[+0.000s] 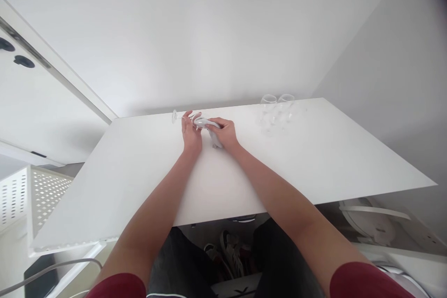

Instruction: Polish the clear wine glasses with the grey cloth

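Note:
A clear stemmed glass (178, 116) lies sideways over the far part of the white table (139, 177), its round foot pointing left. My left hand (191, 132) is closed around its stem and bowl. My right hand (225, 132) presses a grey-white cloth (209, 126) against the glass bowl, fingers wrapped on the cloth. Both arms reach forward from the near edge.
Two more clear stemmed glasses (277, 107) stand upright at the table's far right, by the wall. A perforated white cabinet (38, 191) stands to the left. Shoes (230, 251) and my legs show under the table. White objects (373, 223) sit low at the right.

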Tool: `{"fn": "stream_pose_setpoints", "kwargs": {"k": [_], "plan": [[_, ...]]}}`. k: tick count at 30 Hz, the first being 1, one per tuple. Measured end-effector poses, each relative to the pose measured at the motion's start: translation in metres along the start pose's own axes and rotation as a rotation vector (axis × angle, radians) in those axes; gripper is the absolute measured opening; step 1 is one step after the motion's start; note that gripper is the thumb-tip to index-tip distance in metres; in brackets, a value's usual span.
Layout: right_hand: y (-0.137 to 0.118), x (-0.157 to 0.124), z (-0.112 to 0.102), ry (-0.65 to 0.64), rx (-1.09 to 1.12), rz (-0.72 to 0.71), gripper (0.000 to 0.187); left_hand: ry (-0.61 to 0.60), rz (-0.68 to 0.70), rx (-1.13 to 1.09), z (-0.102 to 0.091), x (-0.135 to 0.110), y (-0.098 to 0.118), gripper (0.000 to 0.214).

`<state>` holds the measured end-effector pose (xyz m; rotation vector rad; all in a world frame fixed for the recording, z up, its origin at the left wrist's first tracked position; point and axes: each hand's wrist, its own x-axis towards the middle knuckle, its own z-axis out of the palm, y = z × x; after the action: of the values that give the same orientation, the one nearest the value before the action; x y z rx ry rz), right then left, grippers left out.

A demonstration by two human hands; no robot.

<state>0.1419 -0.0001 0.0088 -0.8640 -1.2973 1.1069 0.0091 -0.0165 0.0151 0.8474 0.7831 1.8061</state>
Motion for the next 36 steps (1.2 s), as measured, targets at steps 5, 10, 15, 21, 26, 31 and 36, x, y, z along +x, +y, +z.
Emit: {"fn": "stream_pose_setpoints", "kwargs": {"k": [5,10,15,21,26,31,36], "plan": [[-0.003,-0.007,0.002,-0.433,-0.024,-0.071,0.06,0.092,-0.011,-0.028,-0.006,0.004,0.001,0.04],[-0.002,-0.009,0.006,-0.371,-0.139,-0.11,0.066,0.026,0.004,-0.066,-0.002,0.002,0.0,0.039],[-0.001,-0.005,0.006,-0.299,-0.056,-0.068,0.054,-0.033,-0.067,0.014,0.001,-0.002,0.001,0.039],[-0.016,-0.007,-0.004,-0.407,0.446,0.324,0.036,-0.027,-0.078,0.026,0.001,-0.001,0.001,0.042],[-0.018,-0.006,-0.01,-0.387,0.508,0.288,0.038,-0.078,-0.046,0.026,0.002,0.0,-0.002,0.041],[-0.009,-0.007,0.003,-0.294,0.069,-0.024,0.051,-0.06,-0.09,0.056,0.002,-0.003,-0.003,0.041],[-0.007,-0.006,0.006,-0.277,0.083,0.028,0.047,-0.055,-0.097,0.013,0.001,-0.003,-0.004,0.045]]}}
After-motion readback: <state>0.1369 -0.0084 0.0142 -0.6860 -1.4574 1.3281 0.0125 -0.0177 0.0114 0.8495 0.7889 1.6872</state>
